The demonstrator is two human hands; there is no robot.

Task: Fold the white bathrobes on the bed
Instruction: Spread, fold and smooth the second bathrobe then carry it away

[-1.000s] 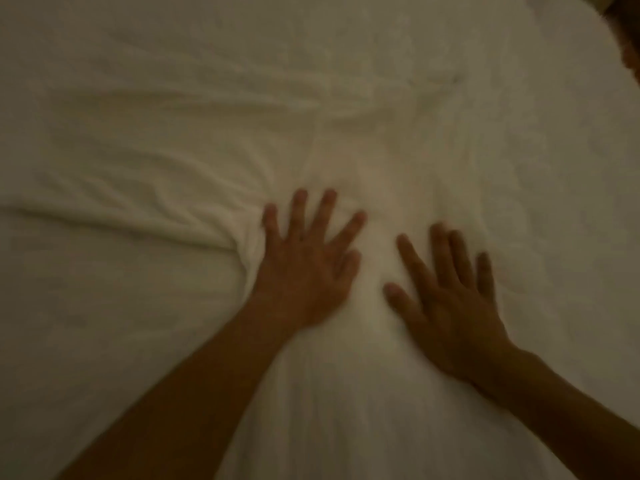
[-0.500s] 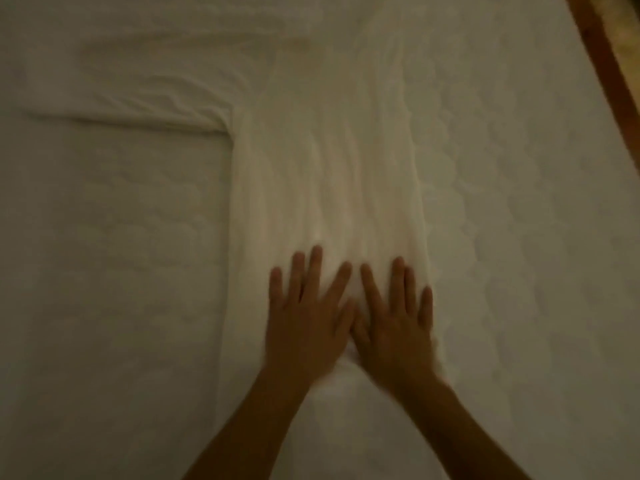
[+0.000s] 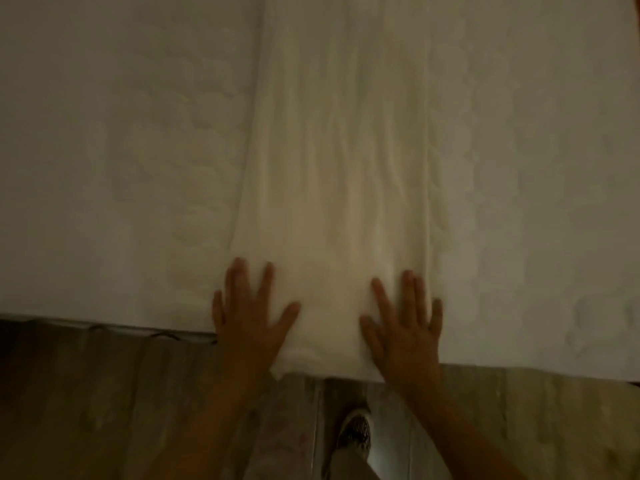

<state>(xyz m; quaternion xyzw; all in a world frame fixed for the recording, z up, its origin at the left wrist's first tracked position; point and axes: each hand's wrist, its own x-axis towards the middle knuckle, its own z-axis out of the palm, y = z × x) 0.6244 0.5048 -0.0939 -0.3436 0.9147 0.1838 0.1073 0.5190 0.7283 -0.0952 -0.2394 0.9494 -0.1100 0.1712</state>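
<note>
A white bathrobe (image 3: 332,161) lies as a long narrow strip down the middle of the quilted bed (image 3: 121,150), its near end at the bed's front edge. My left hand (image 3: 251,317) lies flat with fingers spread on the strip's near left corner. My right hand (image 3: 405,323) lies flat, palm down, on the near right corner. Neither hand grips the cloth. The robe's far end runs out of the top of the view.
The bed's front edge (image 3: 104,323) crosses the view low down. Below it is wooden floor (image 3: 104,410). A patterned shoe (image 3: 355,431) shows on the floor between my forearms.
Both hands have slid down the bathrobe towards me, from its middle to its near end, and moved apart to the two corners. The view has shifted down to show the bed edge and floor.
</note>
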